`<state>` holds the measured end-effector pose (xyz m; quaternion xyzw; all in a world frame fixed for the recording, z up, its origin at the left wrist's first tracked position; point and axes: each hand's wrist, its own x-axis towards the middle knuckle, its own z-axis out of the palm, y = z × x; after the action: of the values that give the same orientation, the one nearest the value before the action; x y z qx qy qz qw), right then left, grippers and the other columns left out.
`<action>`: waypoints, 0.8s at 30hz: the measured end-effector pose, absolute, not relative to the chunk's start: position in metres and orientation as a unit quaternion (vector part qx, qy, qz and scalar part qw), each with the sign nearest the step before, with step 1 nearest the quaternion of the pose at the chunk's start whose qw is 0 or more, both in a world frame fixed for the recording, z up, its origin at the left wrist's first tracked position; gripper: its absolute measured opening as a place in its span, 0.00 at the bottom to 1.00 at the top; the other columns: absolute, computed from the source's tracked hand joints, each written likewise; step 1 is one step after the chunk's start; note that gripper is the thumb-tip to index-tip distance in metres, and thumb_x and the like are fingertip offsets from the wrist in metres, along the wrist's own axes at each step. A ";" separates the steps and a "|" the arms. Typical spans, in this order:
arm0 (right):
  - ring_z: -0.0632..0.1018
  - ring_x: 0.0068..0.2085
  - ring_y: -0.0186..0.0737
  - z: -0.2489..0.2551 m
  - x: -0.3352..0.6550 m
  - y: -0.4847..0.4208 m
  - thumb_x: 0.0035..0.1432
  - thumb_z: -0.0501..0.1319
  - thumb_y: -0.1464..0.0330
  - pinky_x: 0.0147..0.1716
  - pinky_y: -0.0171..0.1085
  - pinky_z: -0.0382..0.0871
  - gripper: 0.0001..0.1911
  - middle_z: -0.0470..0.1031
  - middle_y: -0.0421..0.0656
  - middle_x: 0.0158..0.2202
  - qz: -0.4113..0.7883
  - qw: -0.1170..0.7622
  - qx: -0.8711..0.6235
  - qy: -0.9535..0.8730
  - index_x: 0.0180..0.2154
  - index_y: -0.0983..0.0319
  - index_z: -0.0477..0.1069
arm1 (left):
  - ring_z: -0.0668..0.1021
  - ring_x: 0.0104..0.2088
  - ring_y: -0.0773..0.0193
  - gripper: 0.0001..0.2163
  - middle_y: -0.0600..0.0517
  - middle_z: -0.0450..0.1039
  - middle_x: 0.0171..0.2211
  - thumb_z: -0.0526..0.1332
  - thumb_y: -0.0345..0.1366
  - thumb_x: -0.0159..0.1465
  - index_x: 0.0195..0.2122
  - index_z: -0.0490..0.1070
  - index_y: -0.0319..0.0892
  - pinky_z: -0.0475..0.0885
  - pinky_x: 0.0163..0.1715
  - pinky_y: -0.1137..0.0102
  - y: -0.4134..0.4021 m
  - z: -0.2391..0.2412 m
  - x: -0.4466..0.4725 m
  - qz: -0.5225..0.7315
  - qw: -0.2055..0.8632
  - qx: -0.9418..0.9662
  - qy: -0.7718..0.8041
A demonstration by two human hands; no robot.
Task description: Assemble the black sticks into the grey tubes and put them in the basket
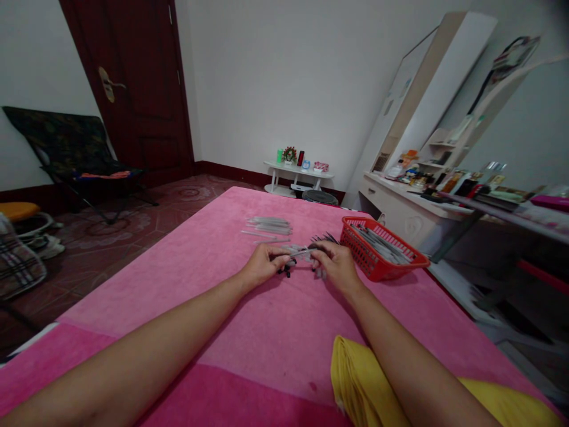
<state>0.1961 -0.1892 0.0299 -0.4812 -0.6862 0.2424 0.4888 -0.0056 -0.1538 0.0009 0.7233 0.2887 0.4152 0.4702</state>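
Note:
My left hand (265,263) and my right hand (335,264) meet over the middle of the pink-covered table. Between them lies a slim, pale grey pen-like stick (301,252), pinched at its left end by my left fingers and at its right end by my right fingers. Small black and clear pieces (288,273) lie on the cloth just under the hands, partly hidden. Beyond them, a row of similar grey sticks (269,225) is laid side by side. Thin black pointed pieces (326,238) stick out behind my right hand.
A red plastic basket (386,273) full of grey sticks stands to the right of my right hand. Yellow fabric (362,379) lies beneath my right forearm. A dressing table (400,198) with bottles is on the right, a folding chair (66,148) at the left.

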 end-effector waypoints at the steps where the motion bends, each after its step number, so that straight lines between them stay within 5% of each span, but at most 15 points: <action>1: 0.71 0.19 0.34 0.030 0.195 -0.190 0.53 0.59 0.65 0.17 0.31 0.66 0.10 0.71 0.39 0.20 0.254 0.492 -0.482 -0.679 0.33 0.64 0.75 | 0.69 0.21 0.70 0.14 0.48 0.75 0.24 0.59 0.38 0.59 0.36 0.78 0.32 0.62 0.23 0.75 -0.155 0.001 -0.005 0.418 0.469 0.722 0.289; 10: 0.70 0.17 0.31 0.036 0.184 -0.194 0.45 0.62 0.66 0.15 0.30 0.66 0.08 0.69 0.37 0.19 0.314 0.549 -0.478 -0.610 0.27 0.65 0.73 | 0.71 0.21 0.69 0.11 0.49 0.75 0.23 0.58 0.32 0.59 0.34 0.79 0.33 0.63 0.22 0.75 -0.164 0.004 -0.002 0.455 0.417 0.730 0.294; 19: 0.71 0.15 0.31 0.034 0.186 -0.193 0.41 0.64 0.65 0.14 0.30 0.67 0.10 0.71 0.37 0.18 0.388 0.549 -0.474 -0.568 0.27 0.65 0.72 | 0.79 0.34 0.63 0.12 0.50 0.80 0.36 0.59 0.30 0.60 0.41 0.78 0.46 0.71 0.36 0.71 -0.171 0.003 -0.005 0.483 0.175 0.792 0.331; 24: 0.72 0.16 0.31 0.035 0.188 -0.194 0.41 0.65 0.65 0.15 0.30 0.69 0.12 0.72 0.37 0.19 0.424 0.532 -0.477 -0.557 0.29 0.65 0.72 | 0.79 0.37 0.61 0.12 0.49 0.79 0.36 0.58 0.33 0.61 0.44 0.77 0.47 0.71 0.38 0.69 -0.169 0.002 -0.007 0.448 0.125 0.813 0.350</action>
<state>0.1885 -0.1942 0.0347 -0.4769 -0.5571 0.4239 0.5315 -0.0069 -0.1690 0.0022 0.8135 0.3495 0.4477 0.1251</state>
